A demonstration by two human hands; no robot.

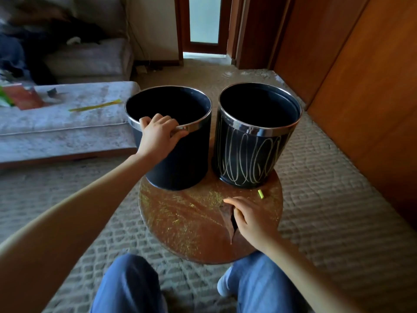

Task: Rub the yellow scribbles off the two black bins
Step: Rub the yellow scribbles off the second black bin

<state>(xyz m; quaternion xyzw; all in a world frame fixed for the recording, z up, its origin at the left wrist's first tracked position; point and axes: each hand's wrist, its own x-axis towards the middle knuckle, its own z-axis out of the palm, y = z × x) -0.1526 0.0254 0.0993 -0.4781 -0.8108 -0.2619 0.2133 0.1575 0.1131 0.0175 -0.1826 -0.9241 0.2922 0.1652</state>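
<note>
Knees in jeans (126,285) lowest, under the near edge of the round surface (180,233). Right grip (252,218) at the near-right edge, fingers curled onto brown cloth (226,219), holding it down. Left grip (158,132) closed over the rim of left bin (180,163), far-left; its facing wall shows no marks. Right bin (270,154), far-right, just beside it, carries yellow scribbles (239,159). Chalk stub (261,193) near the right edge. Step looks like the switch to bin 2. Next move: lift cloth to right bin, brace that rim, rub hard.
</note>
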